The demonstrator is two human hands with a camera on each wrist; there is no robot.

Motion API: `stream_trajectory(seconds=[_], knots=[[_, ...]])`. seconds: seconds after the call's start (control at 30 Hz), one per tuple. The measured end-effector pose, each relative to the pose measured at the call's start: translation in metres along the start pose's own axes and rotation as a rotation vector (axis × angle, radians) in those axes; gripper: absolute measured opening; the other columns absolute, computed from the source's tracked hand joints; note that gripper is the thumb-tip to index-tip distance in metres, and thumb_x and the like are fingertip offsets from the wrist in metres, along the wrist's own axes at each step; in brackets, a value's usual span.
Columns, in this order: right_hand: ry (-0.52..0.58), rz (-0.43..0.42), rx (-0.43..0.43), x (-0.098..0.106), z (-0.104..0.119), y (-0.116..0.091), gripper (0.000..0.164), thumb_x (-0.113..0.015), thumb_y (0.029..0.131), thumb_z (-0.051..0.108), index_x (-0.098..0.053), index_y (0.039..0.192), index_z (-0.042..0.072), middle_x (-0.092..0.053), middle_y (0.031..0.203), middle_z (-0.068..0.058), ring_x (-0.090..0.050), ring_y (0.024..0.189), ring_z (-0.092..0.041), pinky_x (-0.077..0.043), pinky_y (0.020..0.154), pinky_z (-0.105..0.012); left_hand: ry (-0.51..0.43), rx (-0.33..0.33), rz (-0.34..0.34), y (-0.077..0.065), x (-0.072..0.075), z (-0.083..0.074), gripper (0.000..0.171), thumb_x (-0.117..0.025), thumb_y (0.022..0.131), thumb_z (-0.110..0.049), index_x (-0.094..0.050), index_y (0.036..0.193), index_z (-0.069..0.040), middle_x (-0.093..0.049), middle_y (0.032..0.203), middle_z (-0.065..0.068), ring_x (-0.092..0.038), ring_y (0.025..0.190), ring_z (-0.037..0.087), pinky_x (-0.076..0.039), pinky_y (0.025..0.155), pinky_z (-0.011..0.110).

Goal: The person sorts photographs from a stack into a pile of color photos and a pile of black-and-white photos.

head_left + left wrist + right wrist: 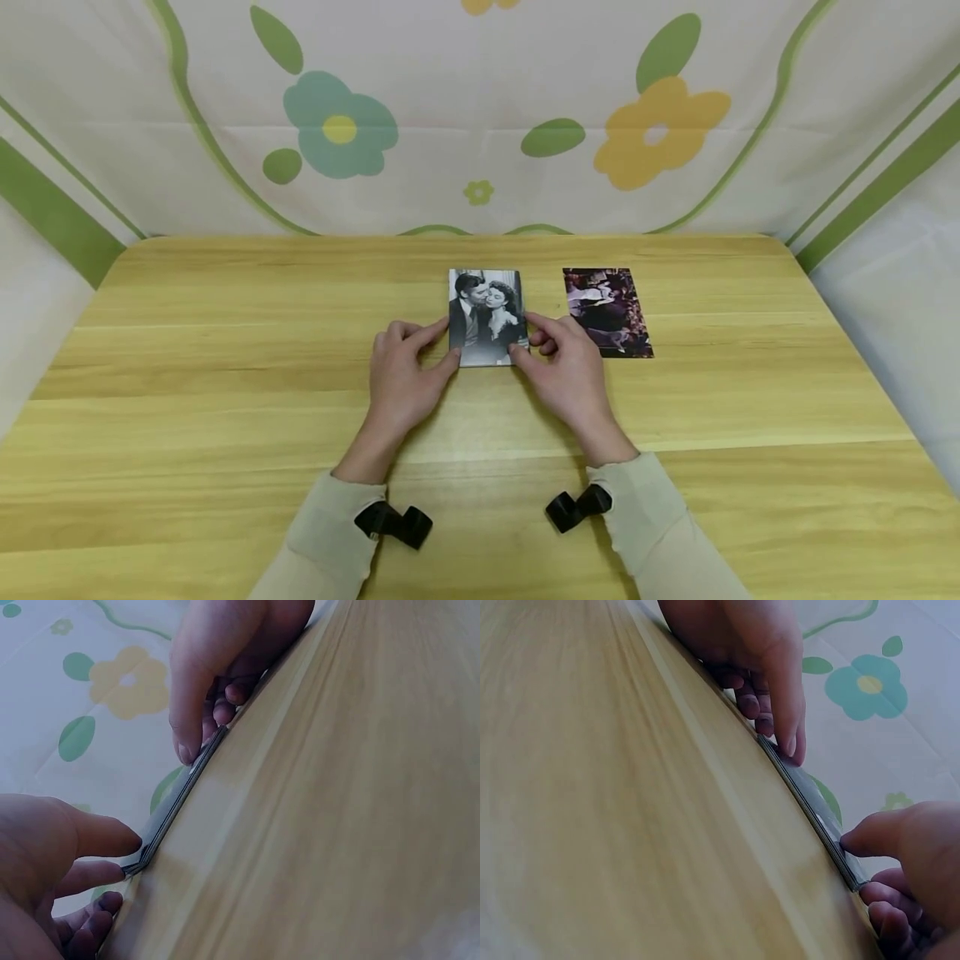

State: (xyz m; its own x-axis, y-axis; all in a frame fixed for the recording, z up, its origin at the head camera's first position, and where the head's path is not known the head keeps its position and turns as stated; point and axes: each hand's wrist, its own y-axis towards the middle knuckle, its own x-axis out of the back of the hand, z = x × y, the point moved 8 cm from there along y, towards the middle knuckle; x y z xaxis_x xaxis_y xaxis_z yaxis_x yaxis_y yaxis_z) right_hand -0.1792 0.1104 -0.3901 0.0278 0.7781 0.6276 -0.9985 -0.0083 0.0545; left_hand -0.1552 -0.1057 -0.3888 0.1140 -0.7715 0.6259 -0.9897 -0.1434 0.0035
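Head view, sleeves: two light sleeves (pixel 322 533) enter from the near side, each with a black wrist piece (pixel 408 527) by the cuff.
Left grip (pixel 405 375): thumb and forefinger hold the left side of the photo stack (pixel 483 329), the thumb at its near corner.
Right grip (pixel 570 375): thumb rests on top by the near right corner, forefinger touches the right edge, so this side is held too.
Photo stack: lies on the counter (pixel 225 358) between both hands, black-and-white picture up; the wrist views show several thin layers.
Handling: I judge it light and rather stiff, with smooth sheets which may slide or bend at corners; best hold is on opposite edges, all layers together.
Loose photo (pixel 615 308): dark and colourful, to the right, partly covered by the right hand; touching, I cannot tell.
Hanging cloth (pixel 465 92): white, with flowers, behind the counter.
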Motion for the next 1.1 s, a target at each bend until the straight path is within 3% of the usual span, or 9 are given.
stream_trajectory(seconds=[0.4,0.9,1.1], knots=[[0.042,0.001,-0.020,0.0000,-0.0006,-0.0011,0.052,-0.083,0.092,0.019,-0.071,0.142,0.011,-0.067,0.111,-0.007,-0.061,0.096,-0.022,-0.049,0.084,-0.031,-0.088,0.022,-0.026,-0.0006,0.0035,0.0012,0.042,-0.077,0.097,-0.016,-0.074,0.139,-0.012,-0.066,0.124,0.016,-0.052,0.120,0.035,-0.042,0.097,0.046],[0.104,0.001,-0.024,0.0036,0.0024,-0.0017,0.052,-0.083,0.093,0.017,-0.070,0.143,0.013,-0.068,0.110,-0.006,-0.061,0.091,-0.021,-0.050,0.078,-0.025,-0.212,0.012,-0.085,0.0034,0.0065,0.0001,0.034,-0.078,0.093,-0.004,-0.079,0.127,-0.007,-0.080,0.107,0.013,-0.058,0.105,0.030,-0.039,0.091,0.034],[0.137,0.001,-0.018,0.0041,0.0051,-0.0006,0.052,-0.083,0.093,0.017,-0.069,0.143,0.014,-0.068,0.112,-0.006,-0.062,0.093,-0.021,-0.052,0.079,-0.022,-0.282,0.038,-0.052,0.0061,0.0065,-0.0026,0.037,-0.075,0.095,-0.001,-0.076,0.132,-0.005,-0.077,0.113,0.016,-0.064,0.106,0.031,-0.047,0.092,0.033]])
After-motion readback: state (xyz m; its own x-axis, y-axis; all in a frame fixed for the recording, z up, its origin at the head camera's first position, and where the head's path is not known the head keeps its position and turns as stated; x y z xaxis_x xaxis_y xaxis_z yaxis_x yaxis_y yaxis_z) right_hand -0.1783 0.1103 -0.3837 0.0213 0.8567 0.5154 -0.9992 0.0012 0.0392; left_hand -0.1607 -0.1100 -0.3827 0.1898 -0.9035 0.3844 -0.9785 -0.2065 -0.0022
